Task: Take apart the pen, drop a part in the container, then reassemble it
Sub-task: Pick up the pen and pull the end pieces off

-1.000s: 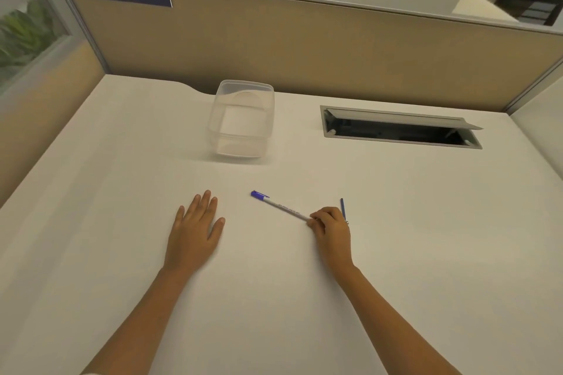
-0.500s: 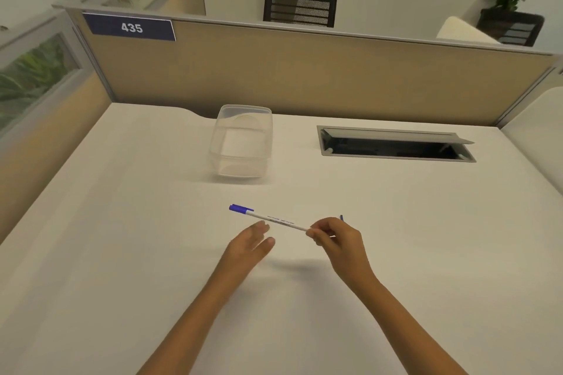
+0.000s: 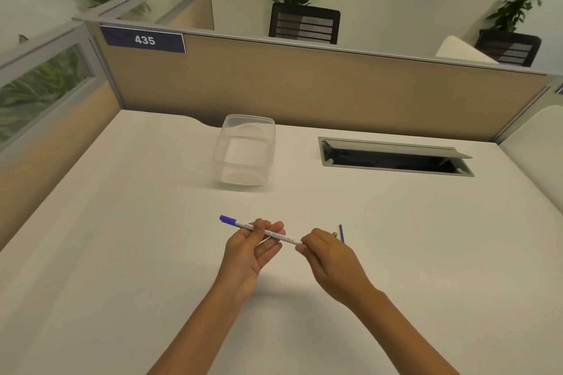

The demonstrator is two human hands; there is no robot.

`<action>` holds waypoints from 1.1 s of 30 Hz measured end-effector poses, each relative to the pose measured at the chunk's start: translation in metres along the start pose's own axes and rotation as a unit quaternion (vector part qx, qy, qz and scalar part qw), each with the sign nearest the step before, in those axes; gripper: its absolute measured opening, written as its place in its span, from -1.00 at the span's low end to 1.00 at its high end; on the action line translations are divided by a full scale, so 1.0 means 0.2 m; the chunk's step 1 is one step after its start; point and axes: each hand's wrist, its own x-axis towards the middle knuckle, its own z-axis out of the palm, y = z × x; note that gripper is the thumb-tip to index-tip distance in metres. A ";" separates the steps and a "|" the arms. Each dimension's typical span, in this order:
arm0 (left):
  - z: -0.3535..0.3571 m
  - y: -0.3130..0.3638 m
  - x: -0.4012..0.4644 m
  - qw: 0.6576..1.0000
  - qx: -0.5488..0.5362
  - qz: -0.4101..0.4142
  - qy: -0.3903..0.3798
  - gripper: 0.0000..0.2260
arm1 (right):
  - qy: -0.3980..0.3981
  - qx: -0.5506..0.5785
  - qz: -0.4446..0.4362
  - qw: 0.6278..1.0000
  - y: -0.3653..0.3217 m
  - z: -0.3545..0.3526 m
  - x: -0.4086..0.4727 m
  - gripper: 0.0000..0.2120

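A white pen (image 3: 275,235) with a blue end cap is held level above the white desk, blue end pointing left. My left hand (image 3: 251,250) pinches its middle between thumb and fingers. My right hand (image 3: 330,259) grips its right end, which is hidden in the fingers. A thin blue piece (image 3: 341,233) shows just behind my right hand; whether it lies on the desk or is held I cannot tell. The clear plastic container (image 3: 245,154) stands open beyond the pen, toward the back of the desk.
An open cable hatch (image 3: 396,157) is set into the desk at the back right. A tan partition (image 3: 304,85) with a "435" sign walls the back; a glass-topped partition runs along the left. The desk (image 3: 122,253) stretches wide around both hands.
The pen was lifted off the desk by my right hand. My left hand rose from lying flat on the desk and took hold of the pen's middle.
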 end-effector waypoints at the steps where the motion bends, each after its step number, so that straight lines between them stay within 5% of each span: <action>1: 0.00 0.01 0.00 1.000 -0.013 -0.006 -0.001 -0.87 | -0.005 0.005 0.008 1.000 -0.01 -0.01 0.01 -0.76; 4: 0.00 0.04 0.01 0.999 -0.030 -0.007 -0.019 -0.87 | -0.017 0.144 0.104 0.984 -0.08 -0.04 0.03 -0.69; 7: 0.02 0.08 0.02 0.999 -0.020 0.011 -0.046 -0.85 | -0.016 0.349 0.257 0.901 -0.15 -0.07 0.05 -0.59; 9: 0.03 0.09 0.02 0.998 -0.008 0.029 -0.060 -0.85 | -0.043 0.487 0.356 0.796 -0.16 -0.08 0.07 -0.58; 14: 0.02 0.08 0.03 0.987 0.058 0.102 -0.108 -0.89 | -0.102 0.722 0.503 0.464 -0.13 -0.11 0.09 -0.61; 16: 0.01 0.08 0.02 0.981 0.083 0.120 -0.130 -0.88 | -0.111 0.751 0.517 0.395 -0.14 -0.10 0.08 -0.63; 17: 0.00 0.08 0.02 0.979 0.089 0.122 -0.135 -0.88 | -0.108 0.746 0.524 0.397 -0.15 -0.11 0.08 -0.63; 18: 0.00 0.07 0.02 0.980 0.090 0.121 -0.132 -0.88 | -0.095 0.725 0.522 0.438 -0.16 -0.10 0.08 -0.61; 19: 0.00 0.07 0.01 0.982 0.084 0.116 -0.122 -0.88 | -0.075 0.663 0.505 0.548 -0.17 -0.10 0.07 -0.59; 21: 0.01 0.07 0.00 0.991 0.049 0.086 -0.085 -0.88 | -0.037 0.380 0.367 0.848 -0.18 -0.08 0.04 -0.58; 22: 0.01 0.07 0.00 0.995 0.028 0.064 -0.065 -0.88 | -0.029 0.208 0.260 0.942 -0.17 -0.06 0.02 -0.59; 23: 0.02 0.08 -0.01 0.998 0.009 0.040 -0.047 -0.88 | -0.031 0.079 0.170 0.982 -0.15 -0.06 0.02 -0.61; 25: 0.04 0.08 -0.03 1.000 -0.017 -0.006 -0.023 -0.86 | -0.011 -0.036 0.066 0.997 -0.11 -0.08 0.01 -0.57; 29: 0.08 0.09 -0.06 0.996 -0.061 -0.061 -0.019 -0.84 | 0.062 -0.085 -0.054 0.993 -0.06 -0.14 0.03 -0.58; 33: 0.11 0.12 -0.07 0.995 -0.075 -0.053 -0.030 -0.84 | 0.107 0.020 0.012 0.994 -0.11 -0.12 0.04 -0.64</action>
